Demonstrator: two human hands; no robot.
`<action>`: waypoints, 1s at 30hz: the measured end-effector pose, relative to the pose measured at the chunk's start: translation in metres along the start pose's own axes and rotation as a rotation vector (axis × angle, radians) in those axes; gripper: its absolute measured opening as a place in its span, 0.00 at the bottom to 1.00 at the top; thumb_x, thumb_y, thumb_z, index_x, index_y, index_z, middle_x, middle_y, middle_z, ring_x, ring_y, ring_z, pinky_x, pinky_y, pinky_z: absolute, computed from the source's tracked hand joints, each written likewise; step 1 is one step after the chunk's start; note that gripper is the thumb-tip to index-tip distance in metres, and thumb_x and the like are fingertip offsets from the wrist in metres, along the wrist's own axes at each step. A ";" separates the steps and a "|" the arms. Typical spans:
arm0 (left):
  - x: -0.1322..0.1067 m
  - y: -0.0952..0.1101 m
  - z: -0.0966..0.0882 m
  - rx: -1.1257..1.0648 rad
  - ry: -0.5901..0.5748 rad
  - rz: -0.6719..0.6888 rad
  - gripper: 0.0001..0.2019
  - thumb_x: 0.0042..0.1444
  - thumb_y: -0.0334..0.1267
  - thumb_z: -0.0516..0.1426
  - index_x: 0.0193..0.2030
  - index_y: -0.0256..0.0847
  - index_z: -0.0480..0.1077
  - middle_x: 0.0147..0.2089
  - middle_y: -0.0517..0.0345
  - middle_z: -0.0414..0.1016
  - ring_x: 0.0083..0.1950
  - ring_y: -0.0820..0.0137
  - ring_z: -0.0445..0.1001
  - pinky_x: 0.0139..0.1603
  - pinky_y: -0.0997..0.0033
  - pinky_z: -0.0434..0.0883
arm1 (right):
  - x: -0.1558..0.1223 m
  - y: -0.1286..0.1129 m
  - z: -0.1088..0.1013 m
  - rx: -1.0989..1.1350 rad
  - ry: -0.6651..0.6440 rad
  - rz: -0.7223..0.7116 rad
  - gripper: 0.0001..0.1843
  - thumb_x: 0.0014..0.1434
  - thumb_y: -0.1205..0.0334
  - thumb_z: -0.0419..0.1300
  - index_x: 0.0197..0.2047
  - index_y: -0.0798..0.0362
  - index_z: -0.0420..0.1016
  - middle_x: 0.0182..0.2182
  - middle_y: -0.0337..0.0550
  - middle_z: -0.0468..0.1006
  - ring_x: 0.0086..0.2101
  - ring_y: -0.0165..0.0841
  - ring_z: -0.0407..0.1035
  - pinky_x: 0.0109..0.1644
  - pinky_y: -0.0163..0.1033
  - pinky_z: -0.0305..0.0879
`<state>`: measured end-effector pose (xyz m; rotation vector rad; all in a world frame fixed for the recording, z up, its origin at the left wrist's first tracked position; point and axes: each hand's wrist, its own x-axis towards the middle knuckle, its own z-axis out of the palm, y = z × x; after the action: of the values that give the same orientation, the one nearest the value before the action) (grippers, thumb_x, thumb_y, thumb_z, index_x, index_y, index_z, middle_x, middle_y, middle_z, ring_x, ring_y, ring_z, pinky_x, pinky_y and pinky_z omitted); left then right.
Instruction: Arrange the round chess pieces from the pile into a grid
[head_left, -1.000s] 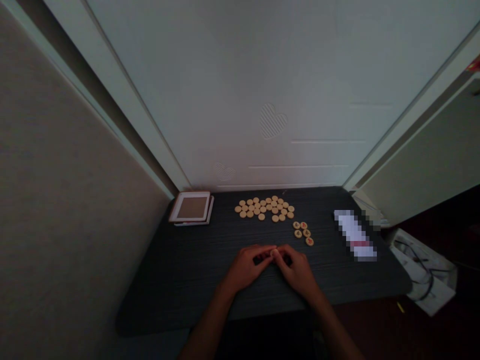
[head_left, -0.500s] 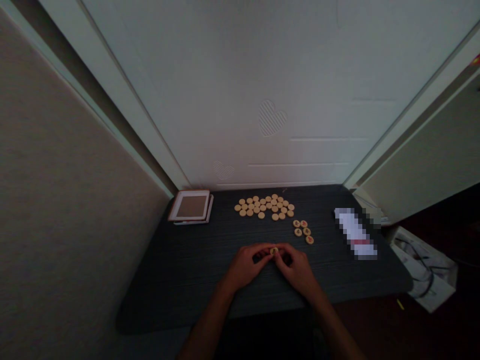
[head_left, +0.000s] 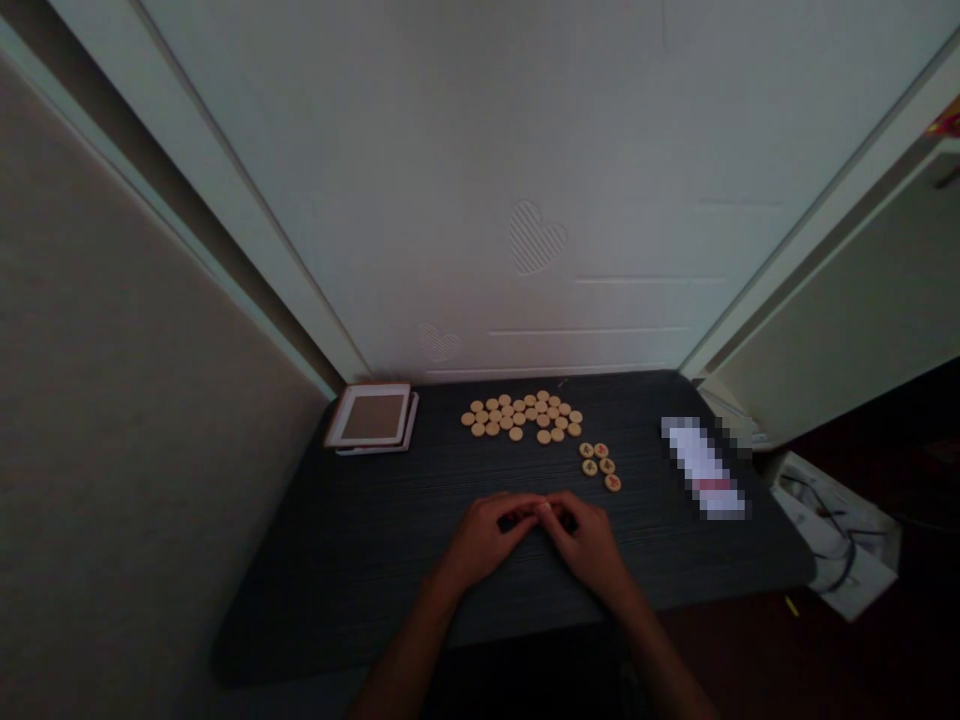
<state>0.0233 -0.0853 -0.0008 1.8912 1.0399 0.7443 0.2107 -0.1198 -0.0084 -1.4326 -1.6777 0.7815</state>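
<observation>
My left hand (head_left: 482,545) and my right hand (head_left: 591,547) meet above the near middle of the dark table (head_left: 360,580). Their fingertips are pinched together around a Chinese chess piece, which the fingers now cover almost wholly. Just beyond my right hand lie several round wooden Chinese chess pieces (head_left: 589,467) with red or dark characters facing up. Farther back, many blank-side-up pieces (head_left: 506,423) lie in a loose cluster.
Two stacked frame-like flat boxes (head_left: 406,420) sit at the table's back left corner. A blurred-out white object (head_left: 701,465) lies on the right side. A white wall panel (head_left: 480,250) rises behind the table. Off the right edge stands a white box (head_left: 862,590) with cables.
My thumbs and fingers have closed over the piece, whose marked face showed between them before. The view has shifted slightly. The pieces on the table have stayed in place.
</observation>
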 end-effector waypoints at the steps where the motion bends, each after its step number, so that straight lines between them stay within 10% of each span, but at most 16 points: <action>1: 0.000 0.000 0.000 0.002 0.000 -0.003 0.12 0.63 0.41 0.60 0.52 0.49 0.78 0.45 0.58 0.84 0.43 0.66 0.80 0.50 0.69 0.74 | 0.000 -0.001 0.000 0.003 -0.004 -0.004 0.12 0.67 0.53 0.56 0.43 0.48 0.79 0.32 0.40 0.83 0.31 0.34 0.77 0.37 0.35 0.70; 30: -0.002 -0.001 0.003 -0.077 0.016 -0.027 0.14 0.63 0.42 0.60 0.54 0.47 0.77 0.47 0.58 0.84 0.47 0.65 0.82 0.52 0.69 0.75 | -0.001 -0.001 0.001 0.040 0.060 -0.007 0.13 0.64 0.52 0.61 0.45 0.49 0.80 0.29 0.38 0.83 0.28 0.33 0.76 0.34 0.33 0.71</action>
<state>0.0242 -0.0877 -0.0027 1.8047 1.0300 0.7745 0.2089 -0.1212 -0.0083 -1.4080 -1.6122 0.7566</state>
